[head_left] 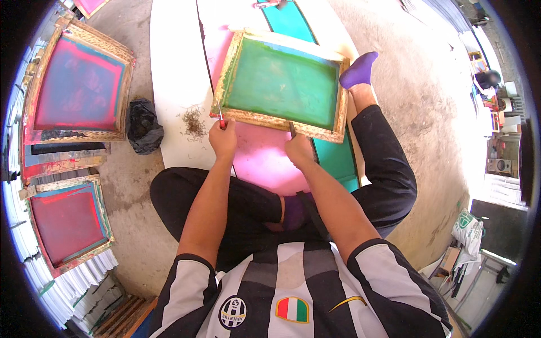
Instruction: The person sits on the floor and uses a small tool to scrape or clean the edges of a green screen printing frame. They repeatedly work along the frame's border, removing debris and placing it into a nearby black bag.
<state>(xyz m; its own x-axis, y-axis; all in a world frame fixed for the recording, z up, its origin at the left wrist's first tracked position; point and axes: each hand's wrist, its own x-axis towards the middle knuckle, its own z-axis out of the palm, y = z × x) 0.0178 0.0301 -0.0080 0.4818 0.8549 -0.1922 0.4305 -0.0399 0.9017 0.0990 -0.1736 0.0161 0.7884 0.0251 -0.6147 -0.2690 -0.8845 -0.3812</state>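
Note:
A wood-framed printing screen (pixel 282 83) with green mesh lies in front of me, its timber spotted and worn. My left hand (pixel 224 139) is closed around a red-handled tool (pixel 222 120), whose thin metal end meets the frame's near left corner; its exact kind is too small to make out. At the near edge of the frame, my right hand (pixel 300 151) grips a narrow dark tool (pixel 292 129), its upper end against the wood. Left of the screen, a heap of small dark bits (pixel 194 122) is scattered on the white surface.
Under the screen are white, pink and green panels (pixel 336 163). A black plastic bag (pixel 144 126) sits on the concrete floor at left, beside framed red-and-blue screens (pixel 79 84). My purple-socked foot (pixel 359 70) rests by the frame's right side. Another tool (pixel 273 4) lies at the far edge.

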